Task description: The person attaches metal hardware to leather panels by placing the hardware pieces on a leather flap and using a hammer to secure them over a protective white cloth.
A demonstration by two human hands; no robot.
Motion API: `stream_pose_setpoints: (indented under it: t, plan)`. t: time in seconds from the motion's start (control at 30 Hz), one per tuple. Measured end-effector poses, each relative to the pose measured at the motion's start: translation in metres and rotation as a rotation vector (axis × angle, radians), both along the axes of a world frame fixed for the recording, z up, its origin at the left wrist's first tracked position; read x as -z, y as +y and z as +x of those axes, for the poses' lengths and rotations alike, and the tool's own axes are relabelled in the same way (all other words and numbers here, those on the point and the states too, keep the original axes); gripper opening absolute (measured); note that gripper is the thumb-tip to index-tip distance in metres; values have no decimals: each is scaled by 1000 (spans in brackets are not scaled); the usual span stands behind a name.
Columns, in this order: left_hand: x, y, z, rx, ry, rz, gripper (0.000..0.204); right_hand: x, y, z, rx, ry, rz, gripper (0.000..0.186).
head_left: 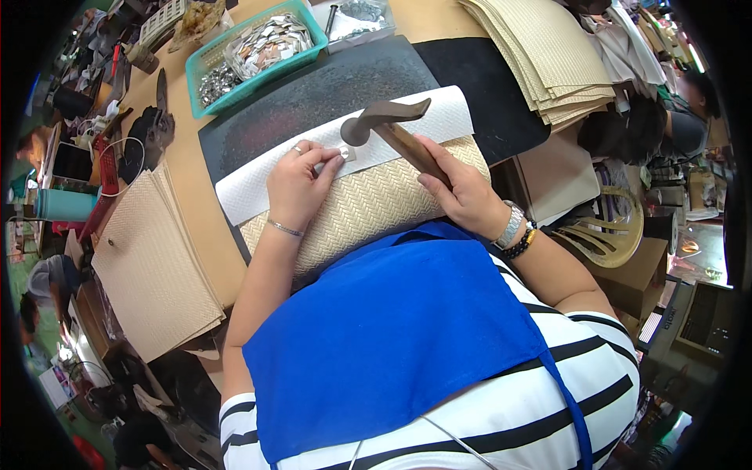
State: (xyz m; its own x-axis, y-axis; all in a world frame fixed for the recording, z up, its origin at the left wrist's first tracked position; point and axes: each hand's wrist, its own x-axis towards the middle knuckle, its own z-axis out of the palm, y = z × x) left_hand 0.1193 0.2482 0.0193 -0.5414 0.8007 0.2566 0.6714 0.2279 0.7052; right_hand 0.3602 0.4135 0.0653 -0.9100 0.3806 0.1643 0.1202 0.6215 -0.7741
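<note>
My left hand [298, 186] is closed in a pinch at a small shiny round metal disc [344, 152] with a pale square piece beneath it. The disc lies on a white textured lining strip [439, 112], folded along the far edge of a cream herringbone-woven panel [376, 202]. My right hand [470, 192] grips the wooden handle of a hammer [382, 116]. Its curved dark head hangs just above and to the right of the disc, apart from it. Under the work lies a dark worn slab [329, 82]. The panel's near edge reaches my blue apron [392, 329].
Beyond the slab stands a teal basket [205, 74] of small metal and pale pieces, beside a clear tray [364, 19] of metal parts. Woven sheets are stacked at left [149, 258] and far right [540, 55]. A black mat [478, 86] adjoins the slab. Other people work nearby.
</note>
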Motion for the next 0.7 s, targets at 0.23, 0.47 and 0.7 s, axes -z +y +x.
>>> stream_pose_setpoints:
  t: [0.23,0.47,0.7]
  plan:
    - [2,-1,0,-9,15,-6,10,-2,1,-3,-43,-13,112,62]
    - [3,-3,-4,66,34,36,43,-20,-3,-10,-63,-142,198,61]
    - [1,-3,-3,2,-80,3,109,-60,-7,-30,-144,-167,439,61]
